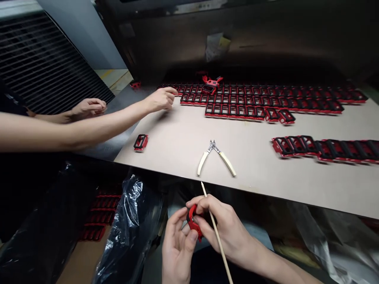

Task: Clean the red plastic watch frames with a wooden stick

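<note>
Below the table's near edge, my left hand (177, 244) and my right hand (220, 227) pinch one small red and black frame part (193, 224) between their fingers. My right hand also grips a thin wooden stick (216, 232) that slants up past its knuckles. Small cutters with cream handles (215, 157) lie open on the beige board (251, 165) just beyond my hands.
Rows of red and black frame parts (266, 102) cover the far side, with a shorter row (325, 149) at right and a single part (141, 142) at left. Another person's hands (161, 98) (87, 108) reach in from the left. Black plastic bags (127, 232) and stacked parts (99, 217) sit below.
</note>
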### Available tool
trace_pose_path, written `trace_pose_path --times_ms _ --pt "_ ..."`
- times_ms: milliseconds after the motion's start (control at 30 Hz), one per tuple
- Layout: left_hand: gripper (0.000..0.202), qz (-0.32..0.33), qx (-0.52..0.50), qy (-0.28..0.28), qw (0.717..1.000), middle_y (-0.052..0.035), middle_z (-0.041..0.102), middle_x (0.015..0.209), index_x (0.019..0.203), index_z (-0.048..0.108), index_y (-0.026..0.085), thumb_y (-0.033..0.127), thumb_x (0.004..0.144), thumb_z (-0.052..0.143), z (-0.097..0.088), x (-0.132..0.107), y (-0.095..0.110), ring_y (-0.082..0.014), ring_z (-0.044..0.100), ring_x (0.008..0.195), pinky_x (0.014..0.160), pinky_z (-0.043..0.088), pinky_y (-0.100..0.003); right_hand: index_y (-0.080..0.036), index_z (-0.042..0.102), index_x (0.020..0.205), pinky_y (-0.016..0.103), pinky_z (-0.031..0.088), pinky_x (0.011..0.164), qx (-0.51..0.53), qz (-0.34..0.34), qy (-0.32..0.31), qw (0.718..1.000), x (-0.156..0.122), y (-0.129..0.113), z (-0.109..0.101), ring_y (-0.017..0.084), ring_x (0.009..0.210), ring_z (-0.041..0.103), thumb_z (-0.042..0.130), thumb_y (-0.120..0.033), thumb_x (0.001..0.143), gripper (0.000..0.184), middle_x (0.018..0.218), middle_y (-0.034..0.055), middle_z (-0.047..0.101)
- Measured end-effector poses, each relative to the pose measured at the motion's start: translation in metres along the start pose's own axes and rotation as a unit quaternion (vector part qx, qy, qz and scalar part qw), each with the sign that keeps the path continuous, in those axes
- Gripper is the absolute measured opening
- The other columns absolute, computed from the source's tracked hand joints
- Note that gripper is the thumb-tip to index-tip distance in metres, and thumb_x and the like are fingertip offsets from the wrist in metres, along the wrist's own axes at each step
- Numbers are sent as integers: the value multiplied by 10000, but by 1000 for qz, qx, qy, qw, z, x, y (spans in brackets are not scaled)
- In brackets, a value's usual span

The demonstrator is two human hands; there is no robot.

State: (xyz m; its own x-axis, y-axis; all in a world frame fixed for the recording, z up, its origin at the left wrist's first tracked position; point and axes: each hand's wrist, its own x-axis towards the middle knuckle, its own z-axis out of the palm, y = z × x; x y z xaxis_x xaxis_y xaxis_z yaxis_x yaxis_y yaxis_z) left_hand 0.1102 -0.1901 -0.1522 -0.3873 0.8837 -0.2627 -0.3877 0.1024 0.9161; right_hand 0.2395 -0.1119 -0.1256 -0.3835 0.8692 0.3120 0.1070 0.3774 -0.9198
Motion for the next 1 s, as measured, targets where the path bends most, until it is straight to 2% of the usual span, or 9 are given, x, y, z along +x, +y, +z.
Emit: trace_pose_path --times_ms 100,233,300,400,467,600,700,800,1000 --pt "347 38 23 -55 998 -152 835 1183 1203 743 223 331 906 886 -4 6 4 -295 842 1050 879 702 -344 -250 532 950 268 668 723 -12 -2 28 1000 -1 0 2 160 837 791 538 -51 959 199 996 59 792" --pt "348 31 17 -32 999 -127 826 1239 1213 756 234 298 901 897 -2 10 3 -259 816 1142 944 667 -286 -255 498 921 284 673 731 -13 -1 63 998 -1 13 15 173 837 799 550 -130 992 153 988 72 809" --pt "350 8 -10 -27 1000 -122 822 1257 1213 762 239 301 898 901 0 12 4 -247 807 1161 958 661 -283 -254 509 957 280 674 717 20 42 72 996 1 20 21 179 839 815 546 -195 1029 101 984 77 825" --pt "309 -43 -59 -41 997 -84 837 1157 1207 776 248 325 924 874 1 14 10 -198 841 943 864 687 -280 -244 544 1055 253 673 666 99 110 109 983 6 23 22 172 817 837 547 -257 1073 22 1015 86 858" --pt "304 -64 -77 -46 994 -44 830 1066 1209 785 255 349 931 864 0 15 15 -148 820 768 778 685 -246 -229 592 1106 256 690 698 117 105 144 977 7 19 16 175 861 851 581 -262 1072 49 1050 89 871" --pt "329 -42 -71 -36 996 -21 808 1032 1213 792 271 389 917 875 -4 15 21 -127 804 740 771 670 -215 -213 705 1029 263 692 718 65 93 169 979 2 6 3 192 850 861 715 -230 1009 28 962 59 878" --pt "334 -6 -40 -37 999 -24 806 1014 1248 780 299 379 933 859 -5 13 20 -144 802 735 767 691 -268 -217 743 979 276 677 697 16 97 152 984 -4 3 0 190 776 843 740 -210 991 14 868 34 863" --pt "329 27 -15 -39 999 -41 816 1068 1268 773 314 348 948 844 -7 11 17 -151 806 751 726 690 -260 -216 756 1113 347 686 862 -7 66 105 992 -8 4 2 214 953 843 693 -193 1017 117 1052 65 876" --pt "390 70 24 -43 996 -86 812 1235 1313 767 312 303 935 861 -12 6 10 -211 821 1066 863 671 -241 -200 705 1266 371 657 913 -18 37 23 999 -9 8 3 213 982 806 722 -230 1003 265 1089 76 846"
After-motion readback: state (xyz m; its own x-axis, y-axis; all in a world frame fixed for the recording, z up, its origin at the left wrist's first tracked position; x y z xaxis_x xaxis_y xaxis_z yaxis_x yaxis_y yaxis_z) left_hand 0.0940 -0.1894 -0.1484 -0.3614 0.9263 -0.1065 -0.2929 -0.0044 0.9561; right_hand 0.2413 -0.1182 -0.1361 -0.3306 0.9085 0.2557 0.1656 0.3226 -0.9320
